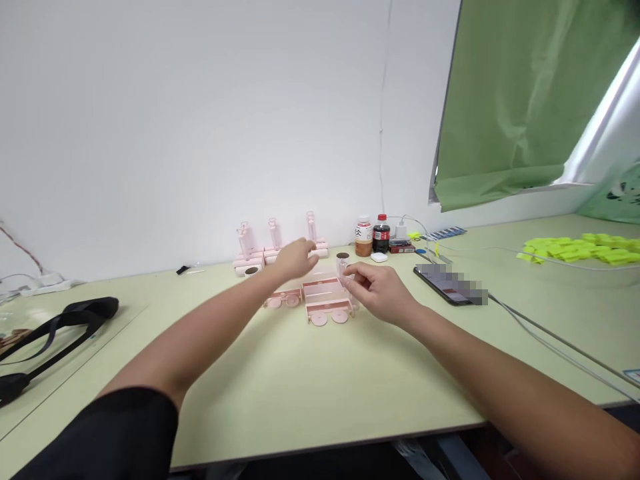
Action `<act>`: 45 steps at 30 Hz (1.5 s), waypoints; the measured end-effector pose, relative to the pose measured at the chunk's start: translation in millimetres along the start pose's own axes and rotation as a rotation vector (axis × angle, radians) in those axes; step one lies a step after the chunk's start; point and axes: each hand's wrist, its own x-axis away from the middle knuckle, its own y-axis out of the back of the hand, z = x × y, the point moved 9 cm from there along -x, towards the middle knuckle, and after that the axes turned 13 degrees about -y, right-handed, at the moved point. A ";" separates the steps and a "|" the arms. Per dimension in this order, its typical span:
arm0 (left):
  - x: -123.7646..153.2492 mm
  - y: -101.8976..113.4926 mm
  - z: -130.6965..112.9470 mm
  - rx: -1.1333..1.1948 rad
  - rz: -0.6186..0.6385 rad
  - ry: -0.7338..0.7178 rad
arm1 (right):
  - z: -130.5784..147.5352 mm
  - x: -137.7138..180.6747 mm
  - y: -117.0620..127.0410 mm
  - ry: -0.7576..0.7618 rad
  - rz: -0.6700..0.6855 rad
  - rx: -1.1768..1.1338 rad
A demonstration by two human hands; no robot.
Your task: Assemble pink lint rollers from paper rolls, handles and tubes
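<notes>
My left hand (297, 259) reaches over the table to the back row of pale pink parts. Its fingers are curved and apart, close to a pink base (320, 250) bearing a clear pink upright (311, 227); nothing shows between them. With fingertips bent together, my right hand (381, 291) pinches a small clear plastic piece (343, 267), partly hidden by the fingers. Between the hands stands a pink box-like frame (320, 290) with two round pink discs (339, 316) at its front. A similar pink part with discs (283, 301) sits just left of it.
Behind my right hand stand a brown drink bottle (363, 237) and a cola bottle (381, 236). A phone (447, 285) with a cable lies to the right, before a heap of yellow pieces (583, 248). Black straps (75, 323) lie at left.
</notes>
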 end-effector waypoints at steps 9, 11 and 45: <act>-105.2 -19.5 71.6 -0.150 0.097 0.154 | 16.1 6.3 -10.2 0.065 0.064 -0.071; -117.0 -19.1 79.5 -0.153 0.086 0.201 | 17.9 7.3 -10.4 0.074 0.068 -0.101; 30.9 187.7 -136.5 -0.024 -0.315 -0.499 | 8.4 6.8 4.0 0.027 -0.038 -0.215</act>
